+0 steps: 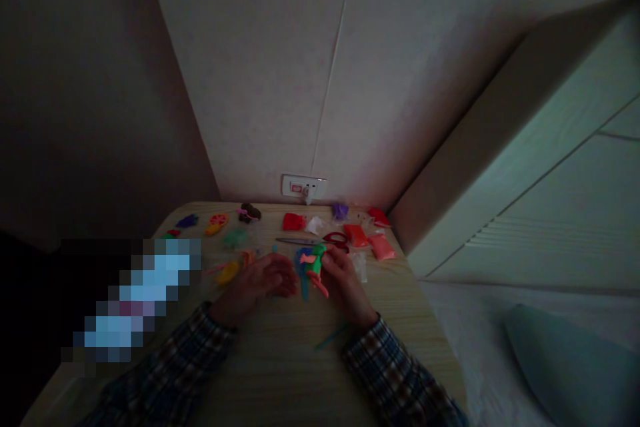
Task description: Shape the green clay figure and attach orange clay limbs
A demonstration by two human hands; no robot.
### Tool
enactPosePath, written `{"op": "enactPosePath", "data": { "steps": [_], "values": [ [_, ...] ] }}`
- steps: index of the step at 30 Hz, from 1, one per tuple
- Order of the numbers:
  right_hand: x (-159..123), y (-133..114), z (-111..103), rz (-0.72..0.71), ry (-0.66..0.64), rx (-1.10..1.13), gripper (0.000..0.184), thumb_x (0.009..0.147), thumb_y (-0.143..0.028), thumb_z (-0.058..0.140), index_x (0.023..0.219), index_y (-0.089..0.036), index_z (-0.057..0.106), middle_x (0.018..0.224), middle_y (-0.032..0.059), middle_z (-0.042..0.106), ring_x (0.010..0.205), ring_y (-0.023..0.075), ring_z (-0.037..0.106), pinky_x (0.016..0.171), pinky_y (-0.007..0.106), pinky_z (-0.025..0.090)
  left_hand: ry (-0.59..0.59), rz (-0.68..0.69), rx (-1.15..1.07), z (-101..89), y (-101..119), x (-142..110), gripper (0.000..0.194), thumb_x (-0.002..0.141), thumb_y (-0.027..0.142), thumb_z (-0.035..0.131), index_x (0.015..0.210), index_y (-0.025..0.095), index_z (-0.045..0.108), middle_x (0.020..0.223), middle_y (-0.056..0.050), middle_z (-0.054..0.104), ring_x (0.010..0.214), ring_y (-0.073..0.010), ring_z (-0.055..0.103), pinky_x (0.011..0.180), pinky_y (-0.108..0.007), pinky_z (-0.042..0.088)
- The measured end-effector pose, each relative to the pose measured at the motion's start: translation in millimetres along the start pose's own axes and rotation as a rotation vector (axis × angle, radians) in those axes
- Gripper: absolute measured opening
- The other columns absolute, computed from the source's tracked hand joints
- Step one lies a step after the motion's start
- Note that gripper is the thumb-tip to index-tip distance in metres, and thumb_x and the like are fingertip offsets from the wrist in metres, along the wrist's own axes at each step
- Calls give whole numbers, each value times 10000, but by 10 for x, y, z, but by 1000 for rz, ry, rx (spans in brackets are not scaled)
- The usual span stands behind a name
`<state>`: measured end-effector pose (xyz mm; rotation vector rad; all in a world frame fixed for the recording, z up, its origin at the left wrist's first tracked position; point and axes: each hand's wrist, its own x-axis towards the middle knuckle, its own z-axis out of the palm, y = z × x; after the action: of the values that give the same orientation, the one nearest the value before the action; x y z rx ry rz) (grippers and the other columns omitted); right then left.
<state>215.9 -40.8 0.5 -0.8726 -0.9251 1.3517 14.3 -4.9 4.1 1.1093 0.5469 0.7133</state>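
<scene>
The room is dim. My right hand (345, 287) is closed round a small clay figure (315, 265) of green, blue and pink pieces, held just above the wooden table (280, 360). My left hand (260, 283) hovers close to the figure's left side with its fingers curled inward; whether it touches the figure I cannot make out. Both wrists wear plaid sleeves.
Small clay shapes and coloured packets lie across the far half of the table: orange and purple shapes (216, 223) at the left, red packets (356, 235) at the right. Red-handled scissors (320, 240) lie behind the figure. A wall socket (303, 185) sits at the back. A bed (525, 347) borders the right.
</scene>
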Motion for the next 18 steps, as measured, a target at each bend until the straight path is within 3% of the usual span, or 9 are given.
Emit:
{"op": "enactPosePath", "data": {
  "steps": [4,10,18],
  "values": [
    [-5,-21,-7,-63,-46,-170,305,795,-467,699,955,-254,551,860,-8,682,850,187,685,785,310,544,-6,-69,-3,-30,55,-39,403,791,495,695,1040,195,594,997,-104,728,860,-262,717,791,-415,559],
    [-34,-49,38,-85,-79,-239,310,792,-447,711,975,-269,536,895,-12,660,873,174,671,779,298,542,-112,-196,36,-42,63,-71,362,834,432,679,1099,192,620,987,-67,747,918,-247,716,838,-394,557],
    [-13,8,25,-97,-84,-226,334,777,-428,738,990,-259,544,885,-7,639,797,157,640,707,278,520,-37,-130,182,-172,85,-59,352,799,349,716,1118,204,684,1151,-64,727,1036,-263,688,919,-401,544]
  ]
}}
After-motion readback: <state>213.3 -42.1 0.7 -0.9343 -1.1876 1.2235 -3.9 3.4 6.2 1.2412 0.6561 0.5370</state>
